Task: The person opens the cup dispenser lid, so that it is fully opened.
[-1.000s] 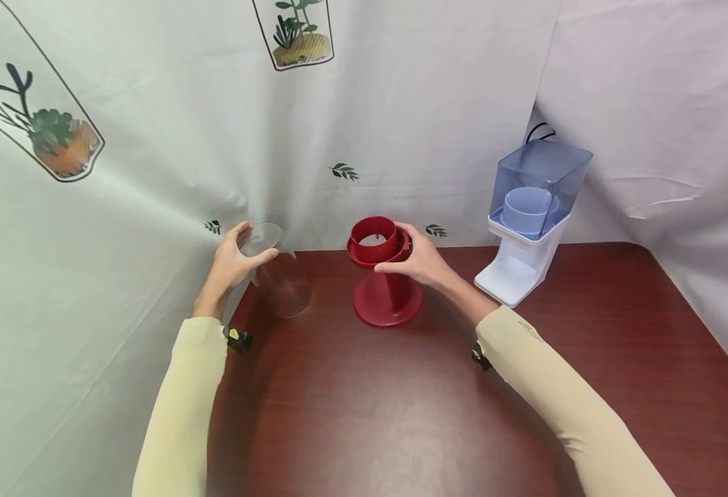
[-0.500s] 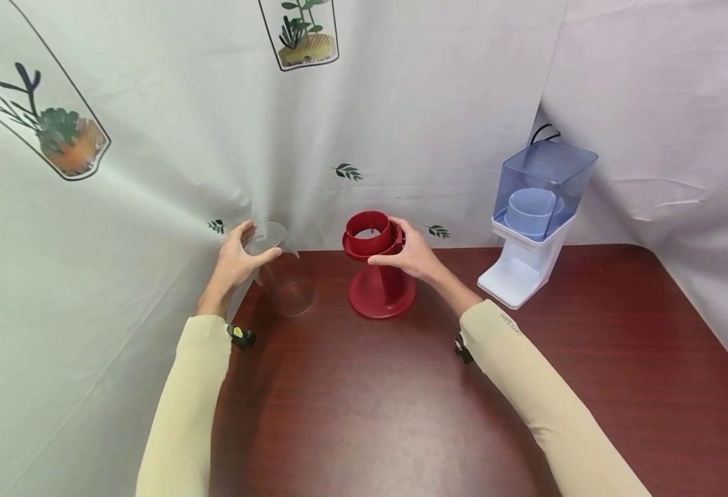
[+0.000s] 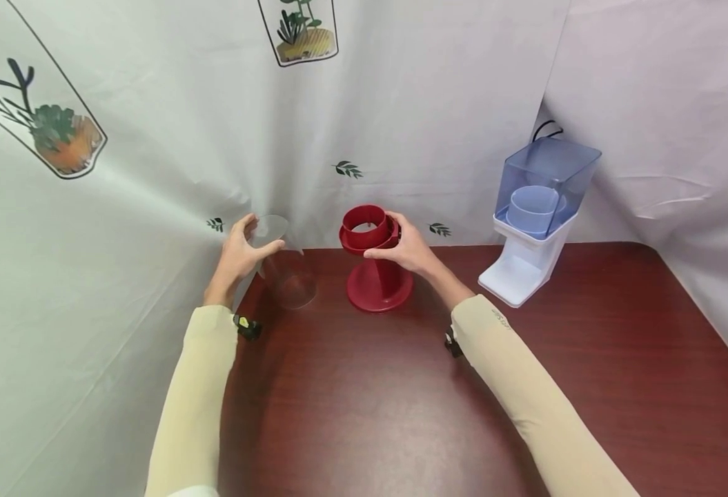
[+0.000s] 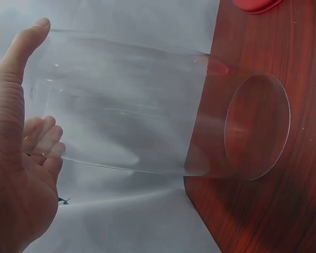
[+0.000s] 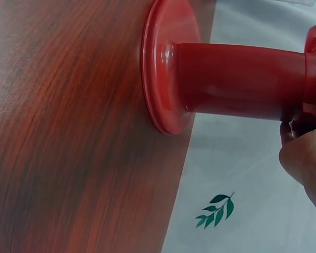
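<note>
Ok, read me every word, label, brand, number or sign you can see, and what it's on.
None can be read.
Right sleeve, near the cuff: small lettering, too small to read.
Black wrist device, left: yellow patch, too small to tell.
Red stand, clear cylinder, white dispenser: no text visible.

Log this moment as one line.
left hand: holds clear cylinder near upper end | right hand: holds red stand near top | blue-and-white dispenser: on table, right of red stand, untouched
</note>
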Motion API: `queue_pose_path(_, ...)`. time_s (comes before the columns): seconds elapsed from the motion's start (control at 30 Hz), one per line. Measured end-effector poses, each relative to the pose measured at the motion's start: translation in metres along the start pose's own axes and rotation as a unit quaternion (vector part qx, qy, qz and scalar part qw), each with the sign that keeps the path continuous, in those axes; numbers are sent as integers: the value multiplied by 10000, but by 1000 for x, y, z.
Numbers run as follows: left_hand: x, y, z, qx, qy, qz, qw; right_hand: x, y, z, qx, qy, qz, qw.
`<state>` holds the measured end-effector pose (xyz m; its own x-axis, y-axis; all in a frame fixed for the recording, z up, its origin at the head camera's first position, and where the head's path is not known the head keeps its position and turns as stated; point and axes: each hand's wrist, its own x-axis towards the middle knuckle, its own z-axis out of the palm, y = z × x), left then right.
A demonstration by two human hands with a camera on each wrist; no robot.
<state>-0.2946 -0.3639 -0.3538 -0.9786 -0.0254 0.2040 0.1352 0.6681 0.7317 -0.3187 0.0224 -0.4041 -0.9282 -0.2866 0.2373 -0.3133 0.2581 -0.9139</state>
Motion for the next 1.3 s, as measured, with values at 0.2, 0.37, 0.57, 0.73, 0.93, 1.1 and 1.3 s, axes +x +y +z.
queue_pose_path(0.2, 5, 1, 2, -70, 20, 43, 10000, 4, 0, 1, 18, 39, -21, 10000)
queue_pose_path(0.37, 7, 0, 3, -98, 94, 42, 9999, 7, 1, 4, 55, 65, -54, 9999)
queue_pose_path(0.57, 10, -1, 4, -87, 150, 25, 9998, 10, 2, 7, 63, 87, -34, 9999)
queue_pose_path(0.73, 12, -1, 5, -106, 166, -26, 9998, 12, 4, 6, 82, 101, -56, 9999)
queue_pose_path(0.93, 15, 1, 8, -141, 185, -70, 9997, 14, 5, 5, 78, 80, -71, 9999)
queue_pose_path(1.1, 17, -1, 9, -219, 183, -57, 9996, 16, 5, 3, 118, 91, -63, 9999)
queue_pose_path(1.3, 20, -3, 9, -376, 185, -53, 9991, 19, 6, 5, 170, 129, -166, 9996)
